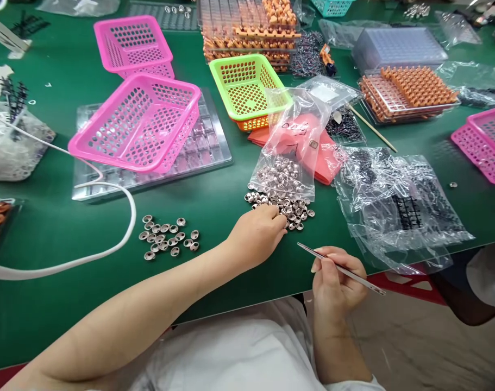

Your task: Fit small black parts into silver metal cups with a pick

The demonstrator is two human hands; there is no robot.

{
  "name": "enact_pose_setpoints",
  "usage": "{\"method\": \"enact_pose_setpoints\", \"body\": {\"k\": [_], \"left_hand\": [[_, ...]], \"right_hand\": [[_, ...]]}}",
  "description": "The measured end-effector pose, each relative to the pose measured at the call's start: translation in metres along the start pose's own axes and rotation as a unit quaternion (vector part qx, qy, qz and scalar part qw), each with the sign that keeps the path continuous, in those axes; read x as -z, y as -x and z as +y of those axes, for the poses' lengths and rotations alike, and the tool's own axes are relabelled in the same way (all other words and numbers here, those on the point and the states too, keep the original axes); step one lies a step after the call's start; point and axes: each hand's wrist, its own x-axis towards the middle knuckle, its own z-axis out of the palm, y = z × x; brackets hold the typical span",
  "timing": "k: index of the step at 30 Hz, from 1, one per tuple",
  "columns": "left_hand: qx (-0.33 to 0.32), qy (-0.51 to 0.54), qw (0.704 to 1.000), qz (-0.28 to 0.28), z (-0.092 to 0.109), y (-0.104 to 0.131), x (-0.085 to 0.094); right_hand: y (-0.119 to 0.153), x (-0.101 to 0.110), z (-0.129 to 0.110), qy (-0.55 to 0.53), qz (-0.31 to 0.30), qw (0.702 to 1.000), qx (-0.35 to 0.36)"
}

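Honestly, these little metal cups (287, 209) look like fiddly things to handle: probably next to no weight each, stiff, not likely to break, but smooth enough to skid or roll off a fingertip. Best hold is likely a light pinch across the outer rim, or one tweezer tip inside the opening and one outside. They're heaped on the green tabletop (231, 296) at the mouth of a clear plastic bag (298, 130), with more still inside it. The left hand (255, 239) is right on the near edge of that heap, fingers curled down, though whether it's pinching one can't be made out. The right hand (339, 277) grips slim tweezers (361, 278), tips pointing toward the heap but not touching it. Looks-wise, the cups are silvery with a faint pinkish tint, round and shallow, with dark hollows. A smaller loose group (173, 228) sits left of the heap, beside the forearm.
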Motion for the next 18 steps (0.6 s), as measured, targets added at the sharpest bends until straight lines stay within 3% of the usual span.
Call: {"method": "enact_pose_setpoints", "body": {"k": [5,10,16,18], "left_hand": [[-0.011,0.083,0.996,0.029,-0.003,0.018,0.009],[0.014,0.173,0.983,0.062,-0.016,0.056,0.017],[0.156,0.263,0.951,0.044,-0.034,0.084,0.02],[0.168,0.293,0.94,0.053,-0.038,0.085,0.019]], "right_hand": [[-0.002,0.0,0.0,0.018,-0.019,1.0,-0.005],[-0.004,0.0,-0.001,0.017,-0.044,0.999,-0.02],[-0.003,-0.007,-0.009,0.065,-0.105,0.991,-0.039],[-0.002,-0.009,-0.012,0.096,-0.153,0.982,-0.052]]}}
